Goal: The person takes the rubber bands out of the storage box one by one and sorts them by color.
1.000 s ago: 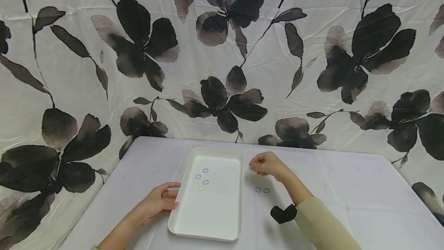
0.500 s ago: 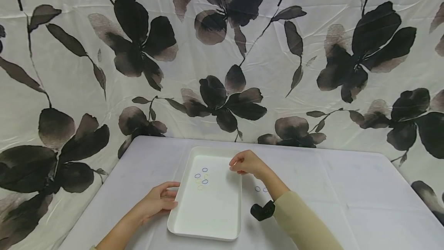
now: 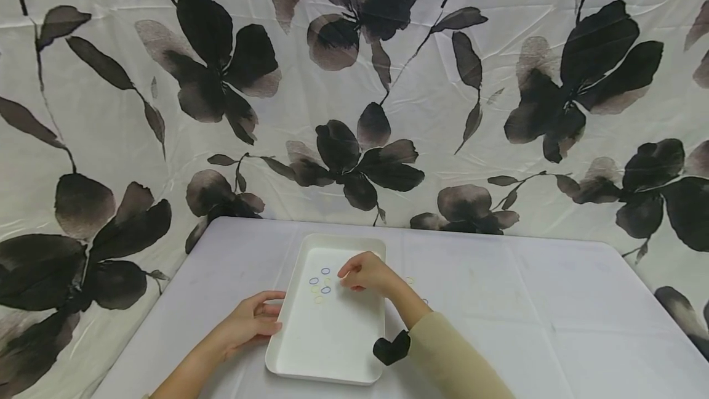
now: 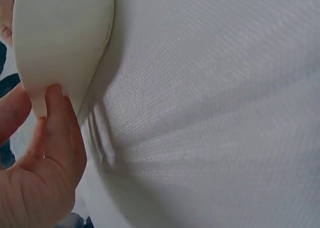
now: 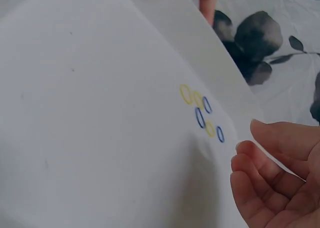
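A white rectangular tray [image 3: 327, 350] lies on the table. In its upper left part sit several small thin rings: three blue ones, such as the blue ring [image 3: 325, 271], and yellow ones, such as the yellow ring [image 5: 186, 94]. My left hand [image 3: 252, 323] holds the tray's left side, thumb and fingers at the rim in the left wrist view. Over the tray, just right of the rings, is my right hand [image 3: 368, 274]. Its fingers [image 5: 247, 188] are bent, with the thumb near the index fingertip; I cannot tell whether something small is between them.
A white cloth covers the table [image 3: 526, 313]. Right of the tray lie another yellow ring [image 3: 409, 280] and a blue ring [image 3: 424, 302], the latter partly hidden by the right forearm. A black wrist mount [image 3: 391, 348] overlaps the tray's right edge. Floral fabric [image 3: 343, 79] hangs behind.
My right hand has moved left, from above the table right of the tray to above the tray beside the rings. The left hand stays at the tray's side.
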`<action>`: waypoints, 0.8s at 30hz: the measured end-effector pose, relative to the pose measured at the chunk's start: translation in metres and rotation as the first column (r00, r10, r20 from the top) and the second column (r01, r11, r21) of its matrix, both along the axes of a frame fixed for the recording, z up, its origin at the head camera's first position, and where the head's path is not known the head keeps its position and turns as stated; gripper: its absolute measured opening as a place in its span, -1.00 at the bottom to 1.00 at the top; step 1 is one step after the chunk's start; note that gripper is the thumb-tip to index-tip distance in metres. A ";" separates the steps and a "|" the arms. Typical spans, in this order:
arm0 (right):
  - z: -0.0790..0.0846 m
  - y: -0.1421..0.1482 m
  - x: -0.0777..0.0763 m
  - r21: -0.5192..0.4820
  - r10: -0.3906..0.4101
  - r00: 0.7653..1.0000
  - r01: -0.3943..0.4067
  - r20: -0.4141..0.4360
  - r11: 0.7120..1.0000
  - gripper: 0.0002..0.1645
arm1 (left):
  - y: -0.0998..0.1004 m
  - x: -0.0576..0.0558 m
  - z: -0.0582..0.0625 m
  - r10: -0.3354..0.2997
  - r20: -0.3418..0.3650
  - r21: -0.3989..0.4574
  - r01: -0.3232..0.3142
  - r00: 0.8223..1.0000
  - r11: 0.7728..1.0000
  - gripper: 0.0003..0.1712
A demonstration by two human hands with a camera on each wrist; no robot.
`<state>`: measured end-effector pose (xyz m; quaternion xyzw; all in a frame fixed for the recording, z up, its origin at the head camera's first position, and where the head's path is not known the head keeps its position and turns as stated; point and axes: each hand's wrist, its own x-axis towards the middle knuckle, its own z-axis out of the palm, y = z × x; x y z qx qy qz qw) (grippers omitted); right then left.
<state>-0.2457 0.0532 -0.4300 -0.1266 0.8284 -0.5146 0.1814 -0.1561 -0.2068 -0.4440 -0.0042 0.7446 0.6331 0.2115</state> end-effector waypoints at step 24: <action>-0.031 -0.044 0.016 0.133 0.008 0.974 0.023 -0.228 0.991 -0.90 | -0.002 -0.001 -0.001 -0.034 -0.005 0.038 0.034 0.999 0.999 -0.18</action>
